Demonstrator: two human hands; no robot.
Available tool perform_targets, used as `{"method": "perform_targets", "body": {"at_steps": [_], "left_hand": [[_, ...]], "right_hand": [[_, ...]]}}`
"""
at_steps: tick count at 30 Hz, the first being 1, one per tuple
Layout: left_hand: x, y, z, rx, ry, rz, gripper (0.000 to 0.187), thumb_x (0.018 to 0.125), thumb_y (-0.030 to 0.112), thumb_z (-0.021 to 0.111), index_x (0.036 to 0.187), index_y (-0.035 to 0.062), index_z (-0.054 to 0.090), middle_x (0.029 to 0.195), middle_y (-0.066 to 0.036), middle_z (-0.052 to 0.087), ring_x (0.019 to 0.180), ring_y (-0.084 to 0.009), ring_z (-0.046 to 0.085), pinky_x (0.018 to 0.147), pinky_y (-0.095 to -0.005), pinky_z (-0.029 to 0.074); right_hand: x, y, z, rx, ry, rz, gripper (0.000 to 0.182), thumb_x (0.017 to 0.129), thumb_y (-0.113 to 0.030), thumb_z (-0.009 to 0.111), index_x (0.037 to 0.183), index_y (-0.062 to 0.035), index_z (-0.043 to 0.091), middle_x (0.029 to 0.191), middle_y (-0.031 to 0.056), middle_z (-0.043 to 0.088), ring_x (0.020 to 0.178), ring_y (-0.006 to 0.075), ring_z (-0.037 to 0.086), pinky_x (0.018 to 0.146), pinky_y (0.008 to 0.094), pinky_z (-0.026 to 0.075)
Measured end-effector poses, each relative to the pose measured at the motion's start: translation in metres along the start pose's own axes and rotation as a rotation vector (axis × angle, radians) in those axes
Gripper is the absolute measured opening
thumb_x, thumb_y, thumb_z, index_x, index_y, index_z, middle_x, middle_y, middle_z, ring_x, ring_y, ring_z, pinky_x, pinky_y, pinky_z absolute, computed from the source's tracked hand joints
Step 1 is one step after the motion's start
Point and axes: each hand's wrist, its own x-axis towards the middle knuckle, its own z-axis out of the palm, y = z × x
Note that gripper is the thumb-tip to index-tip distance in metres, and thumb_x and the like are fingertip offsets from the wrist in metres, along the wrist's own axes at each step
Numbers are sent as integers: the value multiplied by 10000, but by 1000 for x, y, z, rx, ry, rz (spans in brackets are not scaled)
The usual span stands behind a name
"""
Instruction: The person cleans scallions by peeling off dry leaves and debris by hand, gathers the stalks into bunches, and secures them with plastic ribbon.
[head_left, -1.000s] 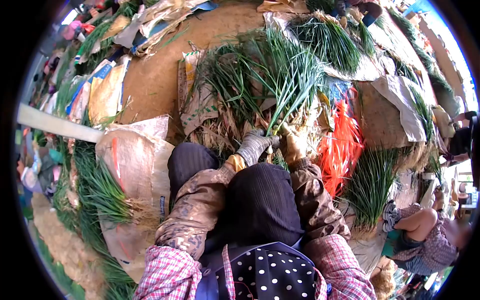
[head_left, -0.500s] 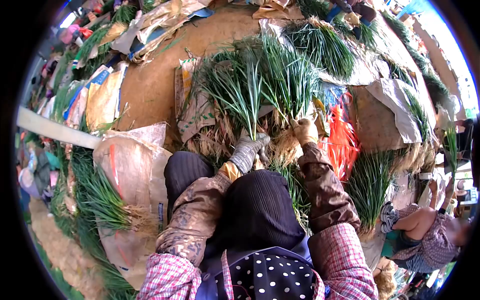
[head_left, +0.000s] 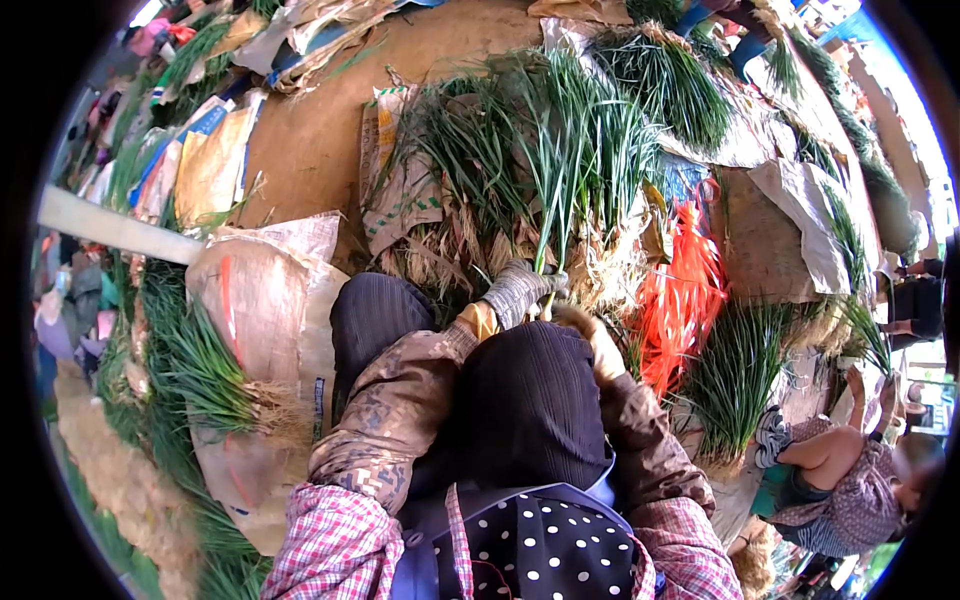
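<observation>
My left hand (head_left: 522, 292), in a grey knitted glove, is closed around the lower stalks of a few spring onions (head_left: 553, 215). Their long green leaves point away from me, over my knee. Close beside it, my right hand (head_left: 597, 345) wears a dirty pale glove. Its fingers curl toward the root end below my left hand; they are partly blurred, and what they pinch is hidden. Just beyond both hands lies a large heap of spring onions (head_left: 465, 150), roots toward me and leaves away, on a printed sack (head_left: 395, 205).
Red plastic strips (head_left: 682, 300) lie right of the heap. A tied-looking bunch of spring onions (head_left: 215, 380) rests on a sack-covered board (head_left: 265, 320) at left. More onions (head_left: 740, 375) lie at right, near a seated person (head_left: 850, 480).
My right hand has come back from the heap toward my knee and my left hand. The stalks in my left hand have shifted slightly right. The view has tilted a little.
</observation>
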Motion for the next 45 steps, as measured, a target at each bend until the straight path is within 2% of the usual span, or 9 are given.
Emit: {"method": "perform_targets", "body": {"at_steps": [4, 13, 18, 24, 32, 35, 38, 41, 45], "left_hand": [[-14, 18, 12, 161, 191, -62, 160, 709, 113, 756, 747, 9, 640, 634, -67, 621, 479, -174, 557, 360, -319, 437], [-21, 3, 2, -1, 341, -3, 212, 692, 125, 792, 770, 0, 639, 644, -86, 631, 495, -148, 569, 441, -317, 455], [-10, -13, -14, -51, 357, 94, 162, 788, 146, 714, 840, 29, 615, 656, -64, 618, 481, -154, 557, 407, -298, 435], [-35, 1, -8, -138, 320, 1, 213, 826, 206, 685, 935, 46, 597, 735, -83, 621, 551, -173, 608, 438, -337, 499], [-30, -2, -25, -345, 249, 26, 180, 777, 148, 726, 917, 69, 645, 650, -11, 553, 430, -129, 486, 394, -317, 462], [-22, -5, -30, -356, 270, 48, 141, 808, 162, 693, 895, 58, 654, 673, -26, 586, 424, -128, 513, 405, -311, 486], [-18, -8, -30, -367, 257, 73, 126, 836, 169, 661, 886, 55, 649, 724, -56, 633, 414, -127, 528, 417, -310, 506], [-15, -9, -27, -407, 253, 67, 149, 847, 178, 649, 916, 46, 636, 781, -84, 657, 403, -128, 526, 426, -306, 509], [-17, -3, -23, -410, 296, 35, 124, 853, 152, 637, 870, 35, 597, 698, -95, 633, 407, -165, 525, 390, -313, 469]], "right_hand": [[49, -19, -12, -95, 220, -27, 674, 845, -467, 602, 1296, 0, 423, 1082, 174, 609, 937, 229, 597, 833, 337, 482], [69, -23, 27, 329, 521, 169, 161, 864, -128, 604, 962, -18, 668, 802, 84, 668, 592, 144, 604, 541, 255, 504], [23, 2, 10, -709, -35, 96, 166, 813, -256, 667, 825, -92, 683, 740, 108, 679, 629, 184, 643, 682, 305, 532], [59, -56, -1, -1167, 611, 55, 389, 822, -474, 617, 961, -111, 629, 733, 99, 667, 584, 181, 613, 501, 329, 483], [11, 35, -18, -1209, 217, -134, 232, 808, -230, 539, 640, -90, 619, 566, 122, 591, 473, 256, 582, 463, 385, 472], [-61, 66, -15, -1507, -734, 544, 260, 804, -233, 508, 914, -105, 706, 932, 88, 688, 856, 243, 667, 687, 443, 524], [-66, 45, -26, -1435, -1023, 382, 270, 805, -247, 518, 951, -103, 693, 978, 88, 678, 933, 262, 648, 767, 399, 525], [-6, 6, -24, -1377, -58, 17, 210, 824, -307, 586, 904, -129, 664, 700, 117, 642, 607, 237, 629, 576, 351, 525], [76, -36, -7, -1369, 329, -106, 300, 864, -353, 585, 1055, -123, 552, 627, 120, 620, 544, 256, 604, 495, 388, 470]]}}
